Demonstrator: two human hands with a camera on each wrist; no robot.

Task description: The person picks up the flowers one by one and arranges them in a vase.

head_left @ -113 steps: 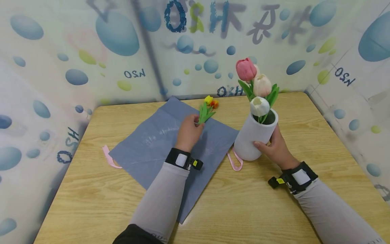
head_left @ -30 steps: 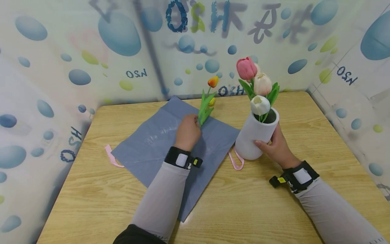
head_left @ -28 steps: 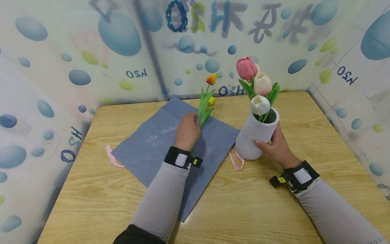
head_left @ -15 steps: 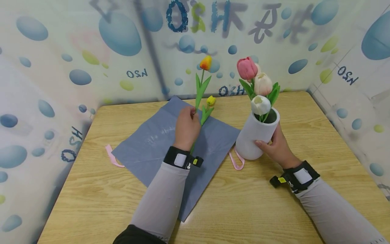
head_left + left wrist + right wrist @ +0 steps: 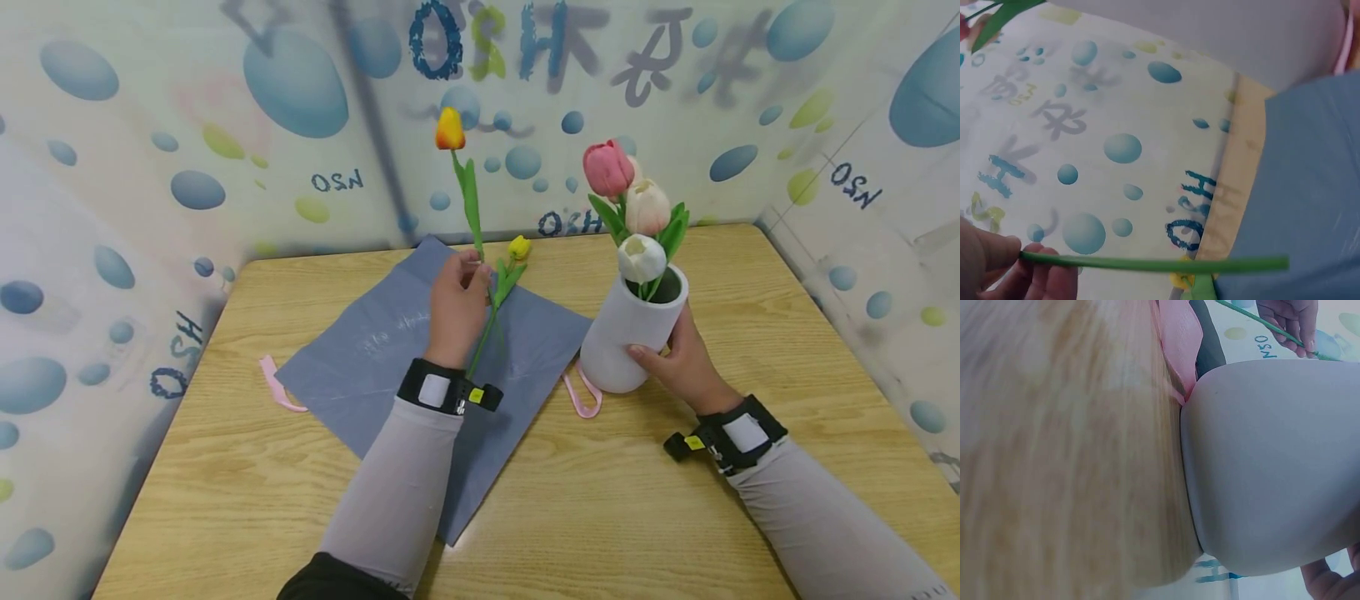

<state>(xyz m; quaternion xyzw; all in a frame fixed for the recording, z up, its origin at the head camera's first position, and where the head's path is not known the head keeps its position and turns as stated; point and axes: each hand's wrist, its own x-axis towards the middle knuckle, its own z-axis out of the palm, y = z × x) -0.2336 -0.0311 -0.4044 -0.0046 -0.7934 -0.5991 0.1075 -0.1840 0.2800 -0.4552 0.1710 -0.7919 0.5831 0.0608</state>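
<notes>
My left hand [image 5: 456,308] pinches the green stem of an orange-yellow tulip [image 5: 450,130], held upright above the wrapping sheet. The left wrist view shows the stem's bare lower length [image 5: 1160,264] sticking out past the fingers. A smaller yellow tulip [image 5: 519,247] lies just beyond that hand, on the sheet's far edge. My right hand [image 5: 686,367] grips the white vase [image 5: 615,350] low on its side; most of its fingers are hidden behind it. Pink, pale pink and white tulips [image 5: 641,258] stand in the vase, their stem ends hidden inside.
A blue-grey wrapping sheet [image 5: 390,350] covers the table's middle, one corner pointing toward me. Pink ribbon [image 5: 581,400] loops out beside the vase, with another ribbon end [image 5: 273,387] at the left. A printed backdrop [image 5: 262,183] rises behind the wooden table [image 5: 637,517].
My left hand has raised the orange-yellow tulip from beside the yellow one and drawn it up and to the left, turning it upright. My right hand and the vase have stayed put.
</notes>
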